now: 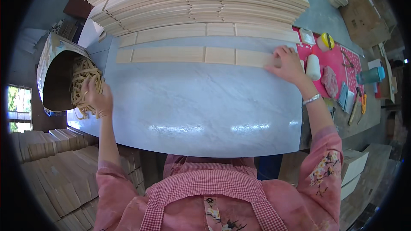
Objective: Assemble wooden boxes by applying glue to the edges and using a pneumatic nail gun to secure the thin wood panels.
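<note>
A long, pale wooden slat (171, 54) with cross grooves lies flat across the grey marbled tabletop. My right hand (287, 65) grips its right end, thumb along the near edge and fingers curled at the far edge. On the left, my left hand (99, 97) is among a tangle of tan, rubber-band-like loops (81, 75), its fingers bent into them. These loops spill from the mouth of a tipped container (55, 70) with a dark inside. Exactly how many loops the fingers hold is hidden.
A tall stack of grooved wooden slats (201, 2) stands beyond the slat. On the right, a pink mat (317, 51) carries a white roll (313, 67), a yellow-lidded tub (326, 42) and a blue bottle (371, 75). More wooden pieces (55, 171) are stacked at lower left.
</note>
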Tool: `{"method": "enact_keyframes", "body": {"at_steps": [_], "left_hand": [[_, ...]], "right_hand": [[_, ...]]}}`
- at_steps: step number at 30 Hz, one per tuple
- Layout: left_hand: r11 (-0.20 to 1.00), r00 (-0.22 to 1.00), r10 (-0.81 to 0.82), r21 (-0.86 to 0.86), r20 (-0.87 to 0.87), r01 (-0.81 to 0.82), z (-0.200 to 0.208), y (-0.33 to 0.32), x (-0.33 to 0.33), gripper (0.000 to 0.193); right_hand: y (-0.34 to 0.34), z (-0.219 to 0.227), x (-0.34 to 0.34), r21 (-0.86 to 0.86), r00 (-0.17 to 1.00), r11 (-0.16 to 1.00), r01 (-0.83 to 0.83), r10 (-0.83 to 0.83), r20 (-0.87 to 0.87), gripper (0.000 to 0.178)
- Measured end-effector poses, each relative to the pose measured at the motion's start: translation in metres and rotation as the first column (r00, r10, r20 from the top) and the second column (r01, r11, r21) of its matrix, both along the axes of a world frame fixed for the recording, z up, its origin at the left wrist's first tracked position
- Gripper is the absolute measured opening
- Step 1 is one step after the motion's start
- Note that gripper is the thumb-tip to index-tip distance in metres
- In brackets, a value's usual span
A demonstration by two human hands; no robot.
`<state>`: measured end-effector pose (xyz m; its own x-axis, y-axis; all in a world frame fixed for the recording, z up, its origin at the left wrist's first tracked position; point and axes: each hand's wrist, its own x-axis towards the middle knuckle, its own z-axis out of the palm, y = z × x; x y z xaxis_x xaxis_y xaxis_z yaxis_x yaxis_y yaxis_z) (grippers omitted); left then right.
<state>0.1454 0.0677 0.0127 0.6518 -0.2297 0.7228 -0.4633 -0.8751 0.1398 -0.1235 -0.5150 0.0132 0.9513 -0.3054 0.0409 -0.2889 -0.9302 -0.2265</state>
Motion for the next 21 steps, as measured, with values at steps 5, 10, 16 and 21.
{"method": "enact_keyframes", "body": {"at_steps": [5,10,16,21], "left_hand": [[0.929,0.962,-0.275,0.257,0.000,0.265,0.016,-0.085,0.016,0.056],[0.789,0.884,0.027,0.553,-0.466,0.268,0.019,-0.055,0.064,0.046],[0.779,0.669,0.016,0.428,-0.743,0.458,0.038,-0.036,0.044,0.028],[0.776,0.611,-0.076,0.338,-0.788,0.532,0.037,-0.076,-0.041,0.022]], "right_hand": [[0.010,0.006,-0.011,-0.166,0.987,0.978,-0.125,0.139,0.080,0.035],[0.032,0.052,-0.014,-0.122,0.987,0.986,-0.116,0.129,0.098,0.027],[0.048,0.073,-0.068,-0.098,0.991,0.994,0.049,-0.036,0.131,0.015],[0.095,0.044,-0.088,-0.186,0.912,0.914,0.360,-0.387,-0.136,0.021]]}}
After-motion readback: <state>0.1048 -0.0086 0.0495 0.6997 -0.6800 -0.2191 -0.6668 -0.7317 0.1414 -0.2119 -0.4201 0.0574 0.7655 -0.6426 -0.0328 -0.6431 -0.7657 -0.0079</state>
